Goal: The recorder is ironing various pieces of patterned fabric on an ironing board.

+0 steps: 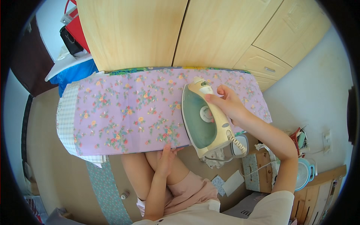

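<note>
My right hand (229, 105) is closed around the handle of a cream and green steam iron (201, 118), tilted over the right half of the cloth. Whether its soleplate touches the cloth is hard to tell. A lilac floral cloth (112, 112) lies along an ironing board, whose patterned cover (132, 70) shows at the far edge. Pale checked fabric (66, 112) shows at the left end. At the near edge of the board, my left hand (166, 159) has its thumb on the lilac cloth and its fingers partly hidden below the edge.
A pale wooden wardrobe (135, 33) stands behind the board. The iron's cord (258, 169) runs right, past a small drawer unit (257, 168) and a light blue pot (302, 174). A blue plastic bag (77, 74) hangs at the left; a small bottle (125, 195) is on the floor.
</note>
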Action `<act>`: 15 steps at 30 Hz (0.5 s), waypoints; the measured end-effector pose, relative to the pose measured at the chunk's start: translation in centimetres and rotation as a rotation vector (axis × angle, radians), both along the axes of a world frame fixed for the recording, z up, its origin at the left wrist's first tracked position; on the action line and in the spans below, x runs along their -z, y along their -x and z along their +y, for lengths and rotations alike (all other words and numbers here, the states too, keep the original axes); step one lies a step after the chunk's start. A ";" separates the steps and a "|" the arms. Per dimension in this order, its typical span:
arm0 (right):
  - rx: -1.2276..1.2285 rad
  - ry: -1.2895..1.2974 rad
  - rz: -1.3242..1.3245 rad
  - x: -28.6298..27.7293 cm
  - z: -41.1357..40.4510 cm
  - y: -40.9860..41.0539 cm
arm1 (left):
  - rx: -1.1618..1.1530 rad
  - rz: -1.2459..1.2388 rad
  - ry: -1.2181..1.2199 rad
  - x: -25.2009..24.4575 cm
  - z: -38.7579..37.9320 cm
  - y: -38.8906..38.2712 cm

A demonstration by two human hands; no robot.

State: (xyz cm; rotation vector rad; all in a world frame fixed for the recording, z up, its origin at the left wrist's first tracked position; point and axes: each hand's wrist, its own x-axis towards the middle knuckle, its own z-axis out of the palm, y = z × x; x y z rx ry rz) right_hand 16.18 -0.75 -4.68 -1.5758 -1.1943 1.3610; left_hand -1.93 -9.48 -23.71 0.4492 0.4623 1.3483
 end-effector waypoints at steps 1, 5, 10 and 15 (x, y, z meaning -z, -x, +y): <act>0.008 -0.018 0.010 0.2 0.0 -0.5 | 0.007 -0.004 -0.005 -0.1 0.0 -0.1; 0.041 -0.037 0.020 0.1 -0.1 -0.3 | 0.086 0.092 -0.009 0.3 -0.1 0.2; 0.070 -0.037 0.033 0.0 0.6 -0.6 | 0.000 0.000 0.014 0.2 -0.2 -0.1; 0.110 -0.041 0.096 -0.8 1.2 -0.2 | -0.008 -0.025 -0.028 0.7 -0.3 -0.1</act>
